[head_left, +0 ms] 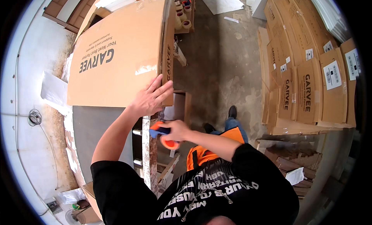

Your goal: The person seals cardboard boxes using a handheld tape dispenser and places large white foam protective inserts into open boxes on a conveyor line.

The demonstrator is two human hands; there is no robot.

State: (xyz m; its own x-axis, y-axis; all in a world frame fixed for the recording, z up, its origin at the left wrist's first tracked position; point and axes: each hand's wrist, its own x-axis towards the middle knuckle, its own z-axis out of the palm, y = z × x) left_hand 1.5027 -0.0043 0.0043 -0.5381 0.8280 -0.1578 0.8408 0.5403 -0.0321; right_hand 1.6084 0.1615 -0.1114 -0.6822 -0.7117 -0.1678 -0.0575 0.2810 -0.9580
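A large flat cardboard box (128, 39) lies on the grey-topped workbench (102, 128), with clear tape along its right edge. My left hand (152, 96) rests flat on the box's near right corner, fingers spread and reaching over the edge. Just below it, beside the bench's worn edge, my right hand (176, 131) grips an orange and blue tape dispenser (158, 129). An orange-rimmed tape roll (170, 142) shows under that hand. The dispenser looks apart from the box, and its far side is partly hidden by my fingers.
Several tape rolls (186, 23) stand on a shelf beyond the box. To the right, flat cartons (306, 89) stand in a stacked row. Scrap cardboard (310, 159) lies near them. A white sheet (221, 2) is on the concrete floor (217, 66).
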